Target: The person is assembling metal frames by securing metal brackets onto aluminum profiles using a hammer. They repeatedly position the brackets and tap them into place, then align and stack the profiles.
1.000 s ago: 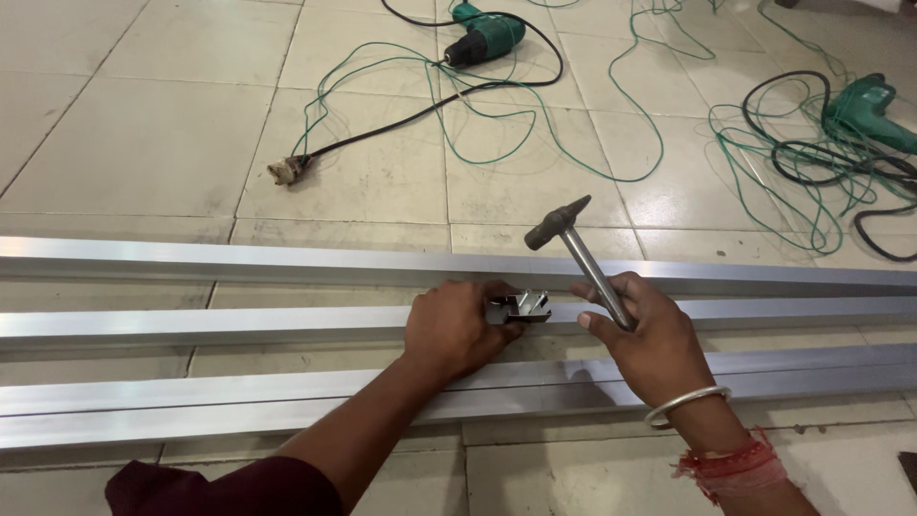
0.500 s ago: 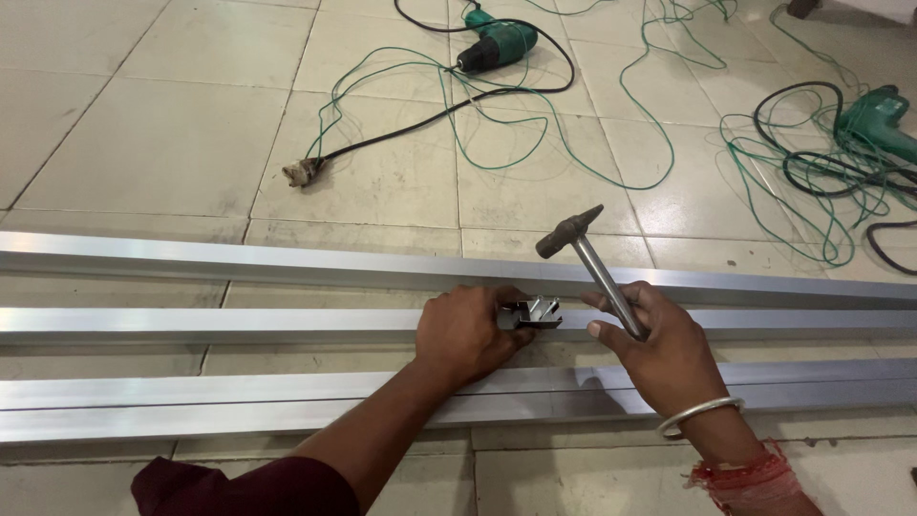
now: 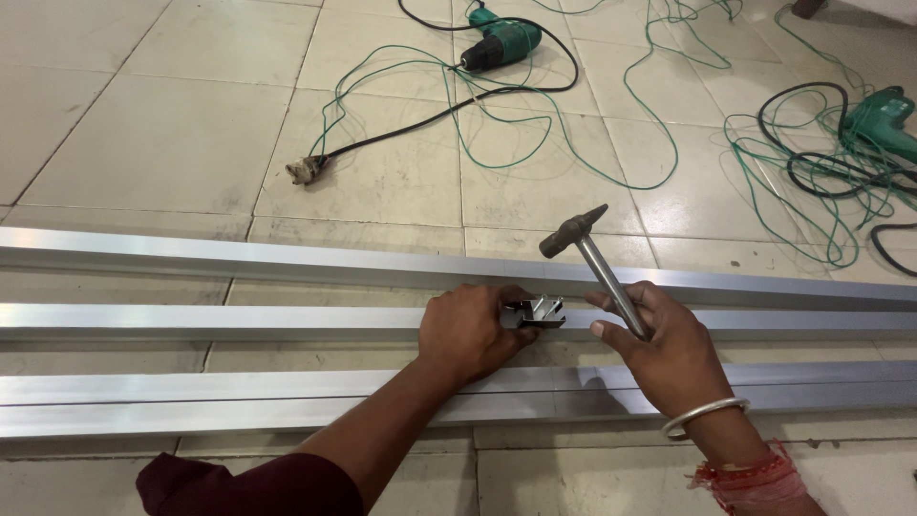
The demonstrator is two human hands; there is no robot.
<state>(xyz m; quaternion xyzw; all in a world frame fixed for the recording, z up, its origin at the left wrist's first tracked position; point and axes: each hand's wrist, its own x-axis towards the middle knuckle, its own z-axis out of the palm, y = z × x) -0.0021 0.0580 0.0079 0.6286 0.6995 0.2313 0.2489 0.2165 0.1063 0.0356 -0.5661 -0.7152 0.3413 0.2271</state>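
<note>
The left hand curls over a small metal bracket, pinning it on the middle of 3 aluminium rails; its fingertips are hidden, so the grip looks closed. The right hand is clenched around a hammer, head raised above the bracket.

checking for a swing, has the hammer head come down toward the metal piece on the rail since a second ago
No. The hammer head hangs raised above the far aluminium rail, as before, not near the small bracket under the left hand; the right hand grips the handle.
</note>
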